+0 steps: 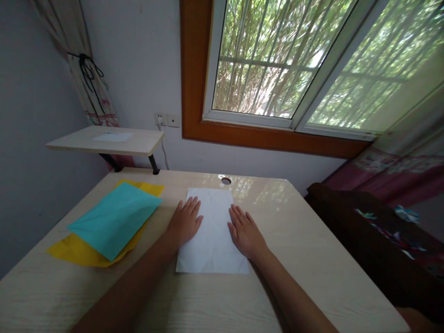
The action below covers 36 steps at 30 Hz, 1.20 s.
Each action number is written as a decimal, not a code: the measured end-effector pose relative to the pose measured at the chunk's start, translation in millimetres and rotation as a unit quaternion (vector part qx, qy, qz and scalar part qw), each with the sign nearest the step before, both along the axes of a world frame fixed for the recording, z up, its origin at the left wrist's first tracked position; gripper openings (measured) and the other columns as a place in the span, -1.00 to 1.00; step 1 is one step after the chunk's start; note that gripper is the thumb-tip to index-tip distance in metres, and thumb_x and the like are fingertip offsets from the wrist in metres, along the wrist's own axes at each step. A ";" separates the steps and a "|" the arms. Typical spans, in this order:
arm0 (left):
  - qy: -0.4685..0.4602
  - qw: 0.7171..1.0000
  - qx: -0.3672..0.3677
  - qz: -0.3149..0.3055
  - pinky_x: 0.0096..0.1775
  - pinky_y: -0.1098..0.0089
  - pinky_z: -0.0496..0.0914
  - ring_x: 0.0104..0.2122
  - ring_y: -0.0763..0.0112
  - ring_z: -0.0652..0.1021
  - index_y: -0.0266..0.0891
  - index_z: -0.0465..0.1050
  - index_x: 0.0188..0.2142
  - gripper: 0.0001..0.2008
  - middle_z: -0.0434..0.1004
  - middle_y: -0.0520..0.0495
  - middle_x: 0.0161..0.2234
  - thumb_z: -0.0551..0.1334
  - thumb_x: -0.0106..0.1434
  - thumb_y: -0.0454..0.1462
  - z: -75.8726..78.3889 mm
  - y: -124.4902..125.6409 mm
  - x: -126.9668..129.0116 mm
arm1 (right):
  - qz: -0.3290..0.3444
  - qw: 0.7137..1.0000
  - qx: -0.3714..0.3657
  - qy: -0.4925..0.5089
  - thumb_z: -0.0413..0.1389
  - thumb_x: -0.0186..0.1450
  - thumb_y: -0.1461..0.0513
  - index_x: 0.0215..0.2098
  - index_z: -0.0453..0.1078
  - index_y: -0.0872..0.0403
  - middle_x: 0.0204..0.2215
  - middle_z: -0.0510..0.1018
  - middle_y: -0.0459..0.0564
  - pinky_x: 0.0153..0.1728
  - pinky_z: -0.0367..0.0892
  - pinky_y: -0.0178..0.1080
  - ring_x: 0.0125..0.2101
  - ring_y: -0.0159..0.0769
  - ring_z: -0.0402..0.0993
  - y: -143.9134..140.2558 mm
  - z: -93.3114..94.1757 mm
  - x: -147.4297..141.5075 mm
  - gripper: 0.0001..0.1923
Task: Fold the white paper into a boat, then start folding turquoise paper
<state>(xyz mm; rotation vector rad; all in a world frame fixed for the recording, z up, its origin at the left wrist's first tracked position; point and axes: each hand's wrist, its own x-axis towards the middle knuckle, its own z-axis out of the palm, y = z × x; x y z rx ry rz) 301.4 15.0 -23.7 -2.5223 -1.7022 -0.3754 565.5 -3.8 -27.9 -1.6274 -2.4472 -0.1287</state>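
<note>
Below centre on a pale desk (305, 249), a white sheet (212, 233) is overlapped at both sides by the left hand (184, 222) and right hand (246, 235), laid flat and outstretched. A barred window (274, 69) is framed in brown at upper right.

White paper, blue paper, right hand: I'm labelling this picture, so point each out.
White paper (213, 232), head view: middle of the sheet.
Blue paper (116, 218), head view: middle of the sheet.
Right hand (245, 232), head view: back of hand.

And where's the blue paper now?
In the head view, the blue paper is on the left side of the table, lying on top of the yellow paper, left of the left hand.
</note>
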 end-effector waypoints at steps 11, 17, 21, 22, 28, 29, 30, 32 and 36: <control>-0.055 0.998 -0.014 0.030 0.30 -0.07 0.05 0.36 0.08 0.18 -0.23 0.25 0.30 -0.50 0.17 -0.21 0.37 0.00 0.43 -0.17 1.0 17.4 -39.1 | 0.000 1.000 -0.001 0.013 -0.20 0.50 0.11 0.41 0.06 0.12 0.40 0.08 0.11 0.34 0.00 0.07 0.39 -0.10 0.01 0.8 -0.1 0.7 -0.44; -0.100 0.994 -0.038 -0.008 0.32 -0.03 0.05 0.34 0.07 0.22 -0.23 0.26 0.30 -0.47 0.27 -0.24 0.32 0.06 0.41 -0.10 1.1 24.5 -49.3 | -0.015 1.000 -0.004 0.003 -0.20 0.50 0.11 0.39 0.08 0.15 0.41 0.08 0.11 0.34 -0.04 0.06 0.39 -0.08 0.01 1.5 1.2 -3.8 -0.43; -0.129 0.991 -0.024 -0.020 0.31 0.00 0.09 0.29 0.05 0.29 -0.32 0.24 0.30 -0.42 0.32 -0.32 0.27 0.09 0.39 -0.07 -0.4 29.5 -53.6 | -0.033 0.999 0.003 0.002 -0.17 0.49 0.08 0.38 0.12 0.11 0.39 0.13 0.09 0.33 -0.05 0.13 0.37 0.05 0.02 5.3 2.0 -15.4 -0.43; -0.146 0.989 -0.020 -0.022 0.30 0.02 0.12 0.27 0.06 0.32 -0.34 0.24 0.30 -0.41 0.34 -0.33 0.26 0.09 0.39 -0.06 -0.4 30.4 -54.6 | -0.036 0.999 0.007 0.005 -0.15 0.48 0.07 0.37 0.14 0.09 0.39 0.16 0.09 0.32 -0.05 0.15 0.36 0.08 0.02 7.2 2.4 -19.0 -0.44; -0.250 0.966 -0.063 -0.011 0.16 0.06 0.32 0.13 0.05 0.44 -0.25 0.20 0.34 -0.32 0.44 -0.28 0.17 0.20 0.30 -0.04 6.3 30.1 -59.1 | -0.045 0.998 0.020 0.033 -0.11 0.46 0.03 0.32 0.21 0.00 0.29 0.31 0.15 0.27 0.01 0.19 0.30 0.12 0.09 22.5 9.2 -37.0 -0.48; -0.263 0.962 -0.078 -0.007 0.15 0.07 0.33 0.12 0.04 0.45 -0.24 0.19 0.34 -0.31 0.45 -0.28 0.16 0.22 0.28 -0.04 8.0 29.1 -59.3 | -0.045 0.998 0.019 0.036 -0.11 0.46 0.02 0.32 0.22 0.00 0.27 0.32 0.15 0.27 0.02 0.18 0.29 0.11 0.10 24.8 10.4 -38.5 -0.48; -0.278 0.956 -0.091 -0.007 0.14 0.08 0.34 0.11 0.04 0.46 -0.22 0.18 0.35 -0.29 0.44 -0.27 0.17 0.23 0.27 -0.05 9.4 28.1 -59.3 | -0.046 0.998 0.018 0.039 -0.11 0.46 0.02 0.31 0.22 0.00 0.26 0.32 0.15 0.27 0.02 0.16 0.28 0.10 0.11 26.9 11.3 -39.3 -0.48; -0.318 0.942 -0.110 -0.019 0.17 0.10 0.31 0.15 0.06 0.44 -0.19 0.16 0.36 -0.27 0.38 -0.24 0.23 0.25 0.24 -0.09 11.5 26.1 -58.8 | -0.043 0.998 0.015 0.049 -0.11 0.46 0.02 0.31 0.21 0.01 0.25 0.32 0.17 0.27 0.03 0.14 0.27 0.07 0.13 30.5 11.6 -39.2 -0.48; -0.389 0.912 -0.129 -0.017 0.08 0.19 0.37 0.04 0.14 0.51 -0.12 0.16 0.36 -0.30 0.40 -0.12 0.22 0.23 0.24 -0.13 13.2 24.3 -55.9 | -0.026 0.994 0.022 0.108 -0.10 0.46 0.02 0.35 0.14 0.04 0.27 0.27 0.23 0.27 0.09 0.10 0.27 0.04 0.15 37.2 6.0 -31.7 -0.44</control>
